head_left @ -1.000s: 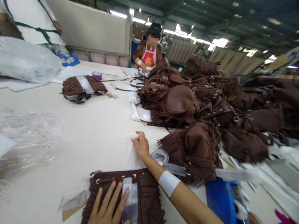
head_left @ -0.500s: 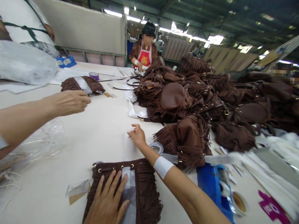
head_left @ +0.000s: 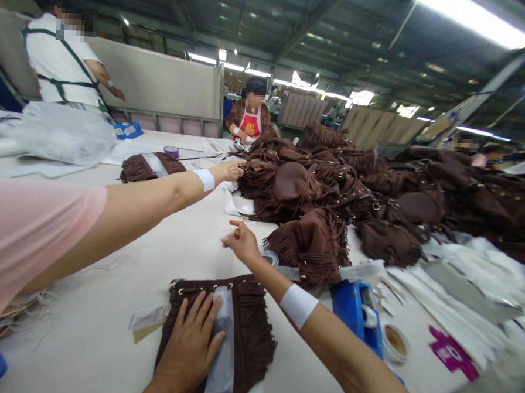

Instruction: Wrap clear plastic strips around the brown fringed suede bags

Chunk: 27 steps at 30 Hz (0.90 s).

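A dark brown fringed bag lies flat at the near middle, a translucent pale strip running down over it. My left hand rests palm down on the bag and the strip's edge, fingers spread. Beyond the bag, my right hand is raised over the table, fingertips pinched on a thin translucent strip that is blurred and hard to see. Close to its wrist are a roll of clear tape and another brown fringed bag.
A co-worker's arm in a pink sleeve crosses from the left to the pile of brown bags. A wrapped bag, blue tape dispenser, round container and purple card lie around. Two people stand beyond.
The co-worker's arm has reached farther right, from the wrapped bag to the pile. The view has tilted up a little. My left hand stays on the bag, and my right hand still pinches the strip.
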Tool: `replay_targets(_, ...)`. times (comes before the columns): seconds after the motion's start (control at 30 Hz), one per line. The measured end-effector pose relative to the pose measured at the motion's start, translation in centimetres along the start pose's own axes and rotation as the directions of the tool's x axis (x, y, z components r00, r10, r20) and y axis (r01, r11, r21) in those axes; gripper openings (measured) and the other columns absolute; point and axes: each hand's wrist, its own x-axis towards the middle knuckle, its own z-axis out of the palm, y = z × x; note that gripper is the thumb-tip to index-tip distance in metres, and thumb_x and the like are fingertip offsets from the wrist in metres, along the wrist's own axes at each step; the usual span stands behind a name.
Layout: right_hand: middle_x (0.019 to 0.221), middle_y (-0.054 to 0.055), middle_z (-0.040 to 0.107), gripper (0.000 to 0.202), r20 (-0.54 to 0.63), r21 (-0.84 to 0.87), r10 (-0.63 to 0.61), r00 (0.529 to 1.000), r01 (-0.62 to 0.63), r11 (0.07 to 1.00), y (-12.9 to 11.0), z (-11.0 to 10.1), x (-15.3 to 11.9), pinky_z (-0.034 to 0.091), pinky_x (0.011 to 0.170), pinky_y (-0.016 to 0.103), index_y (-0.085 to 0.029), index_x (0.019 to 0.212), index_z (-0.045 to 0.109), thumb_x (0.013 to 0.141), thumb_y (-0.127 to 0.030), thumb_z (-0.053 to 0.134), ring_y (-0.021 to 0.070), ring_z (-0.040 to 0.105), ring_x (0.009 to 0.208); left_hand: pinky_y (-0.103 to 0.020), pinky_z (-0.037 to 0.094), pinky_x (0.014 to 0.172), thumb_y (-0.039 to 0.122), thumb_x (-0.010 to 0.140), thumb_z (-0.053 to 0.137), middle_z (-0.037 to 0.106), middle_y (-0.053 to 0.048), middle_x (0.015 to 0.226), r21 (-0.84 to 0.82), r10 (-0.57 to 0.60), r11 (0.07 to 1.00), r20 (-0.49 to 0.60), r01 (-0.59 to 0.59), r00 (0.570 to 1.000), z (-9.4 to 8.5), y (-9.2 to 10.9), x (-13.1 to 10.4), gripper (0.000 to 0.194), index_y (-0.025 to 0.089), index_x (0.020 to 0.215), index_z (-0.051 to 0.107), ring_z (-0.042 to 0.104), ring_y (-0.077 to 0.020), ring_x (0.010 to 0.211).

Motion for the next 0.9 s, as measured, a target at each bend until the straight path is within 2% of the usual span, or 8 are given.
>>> replay_targets(0.13,0.071,-0.006,0.067,0.051,0.003,-0.045,-0.060,0.998,0.060,0.997,-2.6,-0.8,-4.4,0.049,0.073,0.027,-0.019,0.123,0.059,0.074,-0.010,0.070,0.0135,0.064,0.069,-0.056,0.026,0.117,0.047,0.095,0.049,0.048,-0.010,0.151,-0.022,-0.024,0.999,0.014,0.025,1.000,0.0,0.1,-0.1,0.063,0.018,0.150,0.039,0.039,-0.0326,0.142)
replay_targets(0.27,0.078,-0.004,0.072,0.048,0.010,-0.099,-0.101,0.995,0.102,0.990,-3.9,-0.7,-9.6,0.049,0.074,0.029,-0.025,0.124,0.062,0.077,-0.014,0.067,0.0164,0.066,0.074,-0.057,0.029,0.116,0.046,0.096,0.048,0.050,-0.010,0.150,-0.068,-0.043,0.997,0.022,0.044,0.999,-0.1,0.2,-0.2,0.060,0.020,0.149,0.041,0.040,-0.0323,0.142)
replay_targets(0.37,0.086,-0.002,0.075,0.049,0.014,-0.128,-0.115,0.993,0.115,0.985,-3.5,-0.4,-13.7,0.051,0.080,0.030,-0.026,0.127,0.061,0.080,-0.015,0.061,0.0174,0.069,0.081,-0.056,0.030,0.116,0.046,0.095,0.049,0.053,-0.012,0.147,-0.100,-0.049,0.994,0.001,0.048,0.999,-0.4,0.2,-0.3,0.057,0.018,0.145,0.046,0.042,-0.0316,0.140)
replay_targets(0.53,0.101,0.001,0.076,0.056,-0.012,-0.185,-0.124,0.992,0.120,0.975,-0.7,0.3,-19.3,0.053,0.086,0.030,-0.029,0.135,0.057,0.082,-0.011,0.056,0.0183,0.071,0.090,-0.056,0.031,0.116,0.043,0.096,0.048,0.057,-0.014,0.142,-0.106,-0.043,0.993,0.009,0.044,0.999,-0.7,0.2,-0.3,0.046,0.017,0.132,0.060,0.045,-0.0317,0.138)
replay_targets(0.7,0.094,-0.002,0.076,0.054,-0.017,-0.227,-0.102,0.995,0.096,0.969,1.1,0.8,-22.1,0.053,0.085,0.029,-0.029,0.135,0.055,0.085,-0.010,0.058,0.0178,0.071,0.089,-0.054,0.032,0.116,0.037,0.094,0.049,0.053,-0.014,0.146,-0.129,-0.039,0.991,0.011,0.040,0.999,-0.2,-0.1,-0.7,0.050,0.015,0.139,0.053,0.044,-0.0312,0.139)
replay_targets(0.9,0.096,-0.001,0.076,0.050,0.000,-0.374,-0.171,0.985,0.159,0.914,0.9,1.1,-22.7,0.052,0.085,0.029,-0.030,0.133,0.057,0.087,-0.010,0.059,0.0185,0.069,0.092,-0.055,0.029,0.118,0.032,0.091,0.051,0.052,-0.012,0.148,-0.159,-0.049,0.986,0.016,0.051,0.999,0.2,-0.2,-0.9,0.050,0.017,0.139,0.052,0.040,-0.0302,0.142)
